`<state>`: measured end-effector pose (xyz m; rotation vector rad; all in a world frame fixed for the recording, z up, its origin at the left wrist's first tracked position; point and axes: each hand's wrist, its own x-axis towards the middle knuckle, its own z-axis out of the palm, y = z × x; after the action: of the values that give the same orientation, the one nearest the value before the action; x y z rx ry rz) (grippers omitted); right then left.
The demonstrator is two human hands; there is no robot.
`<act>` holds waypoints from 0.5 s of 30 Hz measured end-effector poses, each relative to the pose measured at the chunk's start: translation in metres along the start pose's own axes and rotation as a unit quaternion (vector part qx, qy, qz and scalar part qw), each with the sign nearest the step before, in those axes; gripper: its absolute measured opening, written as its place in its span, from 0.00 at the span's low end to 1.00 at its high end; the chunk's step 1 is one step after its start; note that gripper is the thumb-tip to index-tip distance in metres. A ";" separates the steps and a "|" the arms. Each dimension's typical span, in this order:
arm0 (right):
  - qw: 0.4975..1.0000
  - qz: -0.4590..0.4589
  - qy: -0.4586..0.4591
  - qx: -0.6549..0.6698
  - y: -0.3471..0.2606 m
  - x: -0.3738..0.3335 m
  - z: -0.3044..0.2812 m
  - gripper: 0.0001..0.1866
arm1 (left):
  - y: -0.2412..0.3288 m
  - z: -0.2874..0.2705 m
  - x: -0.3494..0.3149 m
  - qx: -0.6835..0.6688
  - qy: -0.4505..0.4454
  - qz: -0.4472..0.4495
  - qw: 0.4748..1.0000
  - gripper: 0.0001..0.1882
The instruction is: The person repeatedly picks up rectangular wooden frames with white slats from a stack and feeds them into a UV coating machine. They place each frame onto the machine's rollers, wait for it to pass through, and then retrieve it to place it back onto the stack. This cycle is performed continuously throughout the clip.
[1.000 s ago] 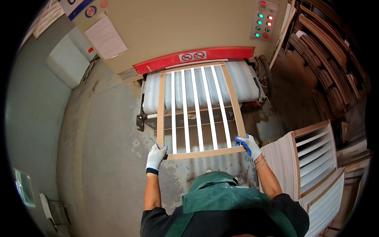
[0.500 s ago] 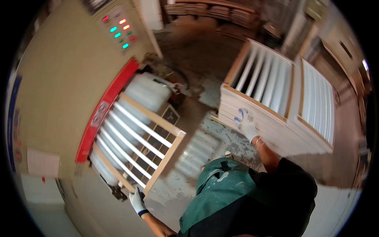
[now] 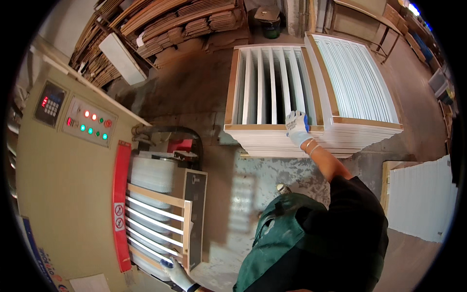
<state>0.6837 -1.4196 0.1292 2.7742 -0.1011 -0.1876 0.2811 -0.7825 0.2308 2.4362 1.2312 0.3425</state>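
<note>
A wooden frame with white slats [image 3: 187, 224] lies at the red-edged opening of a beige machine [image 3: 73, 185], its outer end sticking out over ribbed pale rollers [image 3: 154, 174]. At its near corner, my left hand [image 3: 179, 274], in a white glove with dark fingertips, is closed on the frame's edge. My right hand [image 3: 296, 128], gloved in white and blue, is closed over the near rail of the top slatted frame [image 3: 258, 128] on a stack. Its fingertips are partly hidden. Layered white edges [image 3: 272, 147] of the stack show below.
A second stack of white slatted frames [image 3: 360, 82] adjoins on the right. White panels [image 3: 421, 197] stand farther right. Lit buttons [image 3: 90, 120] are on the machine's panel. Brown boards [image 3: 189, 24] are piled at the back, near a dark bucket [image 3: 270, 28].
The view has swung toward the stacks. The frame at the machine sits farther into the opening, with my left hand still at its corner. My right hand has reached the stack's top frame.
</note>
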 end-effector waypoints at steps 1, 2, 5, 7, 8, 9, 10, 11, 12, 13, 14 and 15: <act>1.000 0.023 -0.003 0.000 0.005 -0.003 0.013 0.33 | 0.048 0.010 0.007 -0.010 -0.028 0.051 0.998 0.34; 0.999 0.036 -0.011 0.019 0.004 -0.004 0.013 0.32 | 0.090 0.021 -0.010 0.003 0.005 0.074 0.997 0.33; 0.997 0.063 -0.018 0.047 0.010 -0.015 0.022 0.28 | 0.163 0.050 -0.036 0.049 -0.058 0.177 0.981 0.31; 0.997 0.064 0.011 0.030 0.017 -0.017 0.036 0.25 | 0.204 0.066 -0.050 0.021 -0.160 0.207 0.965 0.29; 0.998 0.039 -0.003 0.043 0.022 -0.018 0.030 0.23 | 0.202 0.083 -0.051 0.034 -0.155 0.256 0.954 0.30; 0.999 0.013 0.004 0.047 0.025 -0.018 0.029 0.22 | 0.198 0.105 -0.047 0.047 -0.149 0.304 0.940 0.30; 0.998 -0.001 0.029 0.050 0.028 -0.020 0.033 0.14 | 0.206 0.125 -0.045 0.051 -0.160 0.330 0.929 0.30; 0.997 -0.018 0.055 0.052 0.032 -0.022 0.035 0.12 | 0.223 0.138 -0.047 0.055 -0.170 0.352 0.919 0.31; 0.997 -0.047 0.053 0.034 0.036 -0.020 0.036 0.12 | 0.241 0.149 -0.048 0.038 -0.203 0.343 0.916 0.32; 0.998 -0.056 0.036 0.024 0.039 -0.020 0.035 0.11 | 0.258 0.160 -0.048 0.020 -0.225 0.353 0.908 0.32; 0.997 -0.071 0.035 0.016 0.041 -0.021 0.034 0.11 | 0.274 0.172 -0.048 0.000 -0.244 0.360 0.900 0.33; 0.996 -0.086 0.035 0.009 0.042 -0.026 0.034 0.12 | 0.289 0.185 -0.047 -0.019 -0.263 0.368 0.892 0.34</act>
<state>0.6517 -1.4683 0.1157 2.8037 0.1551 -0.1337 0.5307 -1.0189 0.1919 2.6132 0.0507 -0.1078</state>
